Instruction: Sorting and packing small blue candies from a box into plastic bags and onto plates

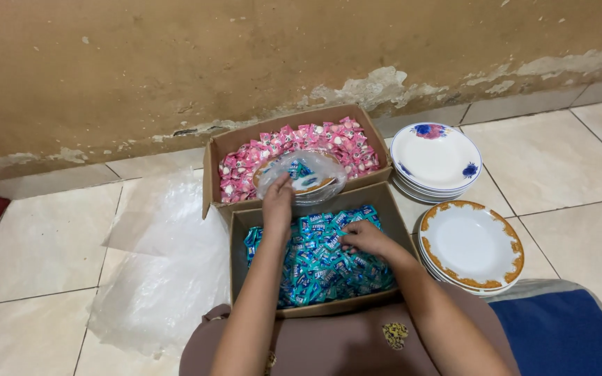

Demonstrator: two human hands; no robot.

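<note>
Left hand (278,202) pinching rim of clear plastic bag on patterned plate (302,177), sitting across the far cardboard box of pink wrapped candies (294,145); right hand (362,237) curled down into blue wrapped candies in near cardboard box (318,259), grip contents not visible. Best to keep bag mouth held wide and scoop small handfuls. Two stacks of white plates (454,209) on tiled floor, right of boxes.
</note>
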